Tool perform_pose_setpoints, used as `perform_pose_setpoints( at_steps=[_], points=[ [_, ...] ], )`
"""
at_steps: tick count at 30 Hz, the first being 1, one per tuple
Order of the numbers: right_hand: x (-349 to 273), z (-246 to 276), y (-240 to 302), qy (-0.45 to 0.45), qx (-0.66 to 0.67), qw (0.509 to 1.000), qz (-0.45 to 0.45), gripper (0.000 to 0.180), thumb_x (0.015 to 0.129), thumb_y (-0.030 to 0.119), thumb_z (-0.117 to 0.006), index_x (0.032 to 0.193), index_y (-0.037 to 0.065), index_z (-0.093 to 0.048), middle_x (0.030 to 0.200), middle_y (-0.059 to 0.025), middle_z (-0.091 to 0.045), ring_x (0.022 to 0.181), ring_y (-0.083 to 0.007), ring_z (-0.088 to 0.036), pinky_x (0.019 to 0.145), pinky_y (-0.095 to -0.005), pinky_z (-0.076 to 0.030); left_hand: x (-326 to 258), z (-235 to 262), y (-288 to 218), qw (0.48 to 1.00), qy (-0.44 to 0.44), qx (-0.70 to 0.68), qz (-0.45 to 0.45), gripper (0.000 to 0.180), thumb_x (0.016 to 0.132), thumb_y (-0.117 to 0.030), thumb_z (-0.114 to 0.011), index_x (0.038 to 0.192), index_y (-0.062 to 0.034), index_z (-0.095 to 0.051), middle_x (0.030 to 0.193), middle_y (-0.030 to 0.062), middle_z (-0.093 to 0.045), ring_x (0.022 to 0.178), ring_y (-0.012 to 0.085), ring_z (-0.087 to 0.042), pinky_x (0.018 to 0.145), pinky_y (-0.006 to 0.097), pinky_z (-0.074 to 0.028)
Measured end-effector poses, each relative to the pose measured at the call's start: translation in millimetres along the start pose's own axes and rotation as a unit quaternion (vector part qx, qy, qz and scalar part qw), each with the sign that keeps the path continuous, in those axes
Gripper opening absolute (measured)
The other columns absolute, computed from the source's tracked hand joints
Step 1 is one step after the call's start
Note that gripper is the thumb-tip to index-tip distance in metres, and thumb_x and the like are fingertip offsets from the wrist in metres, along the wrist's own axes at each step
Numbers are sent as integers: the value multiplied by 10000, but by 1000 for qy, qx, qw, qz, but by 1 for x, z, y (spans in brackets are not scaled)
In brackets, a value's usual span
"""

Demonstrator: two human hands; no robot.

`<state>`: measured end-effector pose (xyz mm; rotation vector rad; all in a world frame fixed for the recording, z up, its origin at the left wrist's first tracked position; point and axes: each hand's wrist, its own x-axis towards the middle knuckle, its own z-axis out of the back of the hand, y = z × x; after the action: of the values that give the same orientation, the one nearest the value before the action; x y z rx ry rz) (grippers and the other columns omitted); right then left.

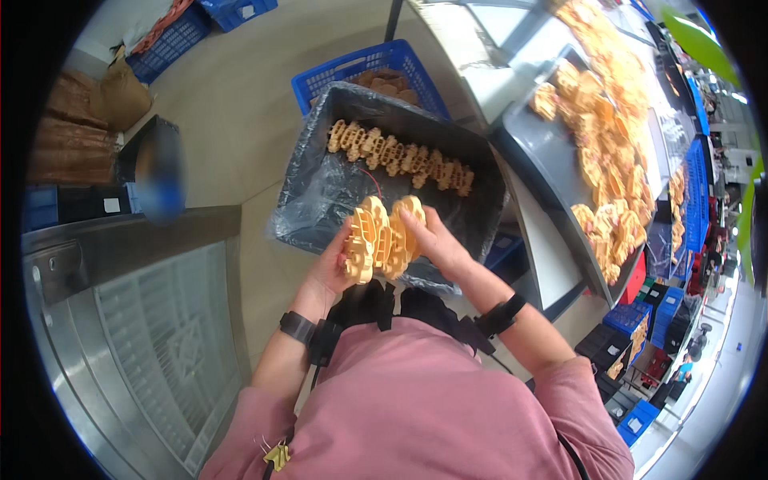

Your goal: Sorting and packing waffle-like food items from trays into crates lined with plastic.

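Between my two hands I hold a small stack of pale orange moulded plastic parts [366,240], standing on edge side by side. My left hand [334,260] grips the stack from the left, its fingers partly hidden behind the parts. My right hand [436,238] presses on the right side, thumb over the nearest face. Below and beyond them is a dark bin [320,204] lined with clear plastic film. Inside it, a row of similar orange parts [392,154] stands on edge along the far side.
A blue crate [388,54] with flat pieces sits behind the bin. To the right, a table carries a black tray [534,148] and a heap of orange parts [612,168]. A metal cabinet [172,336] stands at left; a dark stand with a blurred blue object [162,188] is beyond it.
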<state>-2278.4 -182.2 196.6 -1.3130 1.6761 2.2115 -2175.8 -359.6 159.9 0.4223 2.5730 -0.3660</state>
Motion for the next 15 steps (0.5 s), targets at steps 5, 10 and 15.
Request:
perform_pose_setpoints(
  at_steps=[5,10,15],
  points=[
    [50,-30,-38,107,158,975,-113,805,826,497,-635,1339,-27,-304,1268,-143,-470,1121,-212,-506,945,-346,-413,31,67,-30,992,-86,-19,94,446,917,-348,-559,1273,-88,-485,1132,49,-609,980,138,-615,806,295,-536],
    [139,-46,-80,59,177,971,-146,831,806,453,-679,1366,0,-265,1249,-128,-480,1117,-209,-516,918,-359,-440,93,123,-76,969,-141,70,191,466,925,-417,-515,1277,-112,-500,1218,67,-580,1099,226,-571,907,518,-467],
    [224,-64,-101,9,188,974,-127,803,804,387,-691,1367,-10,-277,1247,-148,-487,1076,-211,-551,884,-349,-474,154,165,-118,956,-201,104,186,467,866,-428,-591,1234,-146,-537,1201,55,-595,1097,246,-578,937,605,-394]
  ],
)
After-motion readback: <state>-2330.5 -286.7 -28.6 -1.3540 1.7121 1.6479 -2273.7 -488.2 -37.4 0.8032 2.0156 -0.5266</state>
